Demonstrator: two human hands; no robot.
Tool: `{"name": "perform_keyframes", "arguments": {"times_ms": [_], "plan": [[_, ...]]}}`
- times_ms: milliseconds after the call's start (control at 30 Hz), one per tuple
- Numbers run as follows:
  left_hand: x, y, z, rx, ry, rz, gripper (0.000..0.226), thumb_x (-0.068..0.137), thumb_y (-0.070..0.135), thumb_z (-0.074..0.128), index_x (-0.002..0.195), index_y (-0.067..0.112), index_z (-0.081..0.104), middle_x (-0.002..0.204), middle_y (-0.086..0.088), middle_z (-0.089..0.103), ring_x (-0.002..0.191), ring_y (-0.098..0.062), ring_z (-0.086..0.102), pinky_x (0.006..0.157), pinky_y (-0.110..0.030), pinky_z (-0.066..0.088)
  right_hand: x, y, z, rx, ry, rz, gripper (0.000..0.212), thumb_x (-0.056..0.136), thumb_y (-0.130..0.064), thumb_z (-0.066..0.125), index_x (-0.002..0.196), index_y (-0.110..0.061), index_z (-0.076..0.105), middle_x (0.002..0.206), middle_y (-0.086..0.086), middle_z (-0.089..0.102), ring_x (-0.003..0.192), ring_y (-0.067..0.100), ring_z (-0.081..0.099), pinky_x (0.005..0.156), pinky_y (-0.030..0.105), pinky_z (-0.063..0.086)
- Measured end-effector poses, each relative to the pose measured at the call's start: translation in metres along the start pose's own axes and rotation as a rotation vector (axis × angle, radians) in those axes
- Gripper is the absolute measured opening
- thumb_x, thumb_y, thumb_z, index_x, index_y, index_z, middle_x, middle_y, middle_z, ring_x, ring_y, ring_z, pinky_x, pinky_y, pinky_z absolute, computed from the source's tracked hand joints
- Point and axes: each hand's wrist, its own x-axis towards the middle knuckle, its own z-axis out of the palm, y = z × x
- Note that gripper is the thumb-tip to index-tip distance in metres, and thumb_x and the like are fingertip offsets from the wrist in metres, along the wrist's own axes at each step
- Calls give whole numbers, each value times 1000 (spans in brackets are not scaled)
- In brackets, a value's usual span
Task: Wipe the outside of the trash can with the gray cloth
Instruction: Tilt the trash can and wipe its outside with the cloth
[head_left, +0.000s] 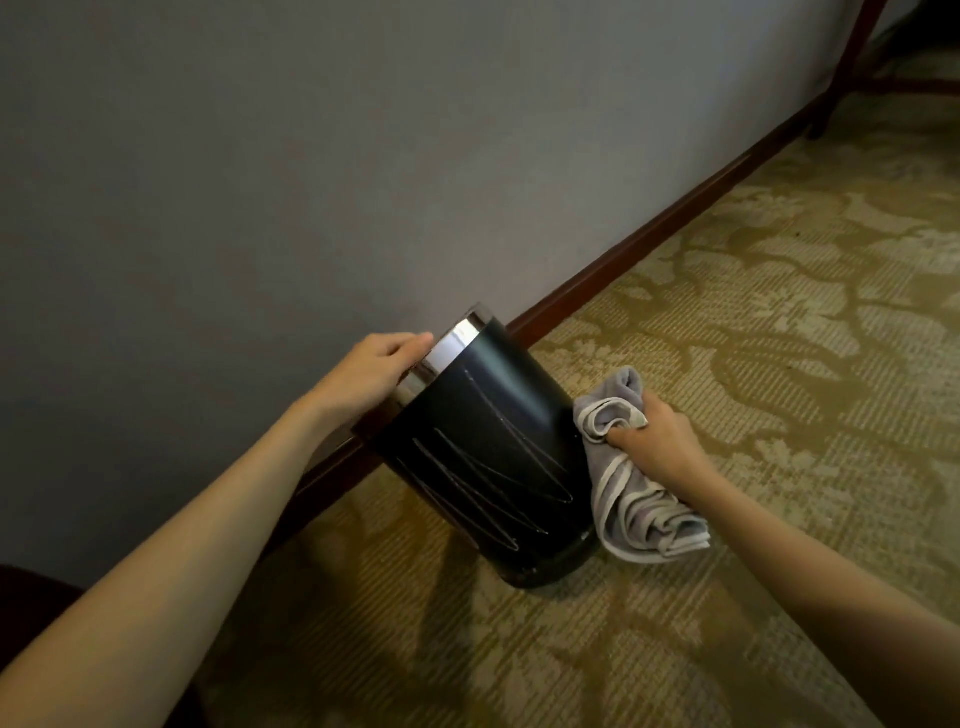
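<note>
A black trash can (483, 447) with a shiny metal rim stands on the carpet beside the wall, tilted with its top leaning left toward the wall. Pale zigzag streaks run across its near side. My left hand (371, 371) grips the metal rim at the top left. My right hand (657, 441) holds a bunched gray cloth (631, 493) with pale edging against the can's right side. Part of the cloth hangs down toward the can's base.
A grey wall (311, 182) with a dark red-brown baseboard (649, 236) runs diagonally behind the can. Patterned gold-green carpet (779, 312) covers the floor. Dark wooden furniture legs (841, 67) stand at the top right. A dark red object (31, 592) sits at the lower left edge.
</note>
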Motion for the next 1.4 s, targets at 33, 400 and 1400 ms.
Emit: {"name": "perform_keyframes", "arguments": {"times_ms": [33,400,1400], "plan": [[-5,-6,-6,-18,-35,-5,45,97,49,43,90,13,68,84,-3,70,84,-14,68,83,-33,49,2,-1,0,-26,1,0,33,79,-28,60,108,-17,49,91,4,59,85,27,55,68,36,43],[-30,-46,-21,-14,-95,-42,16,97,23,53,104,23,67,95,7,71,93,-6,67,76,-19,48,19,1,1,-153,-17,46,49,78,-35,61,121,-14,48,110,18,62,96,37,58,69,36,40],[-13,15,27,76,125,29,19,91,22,64,108,18,70,95,3,71,91,-10,66,80,-28,50,31,-5,-18,15,-88,58,34,78,-20,62,110,-18,48,83,7,60,69,23,56,54,30,40]]}}
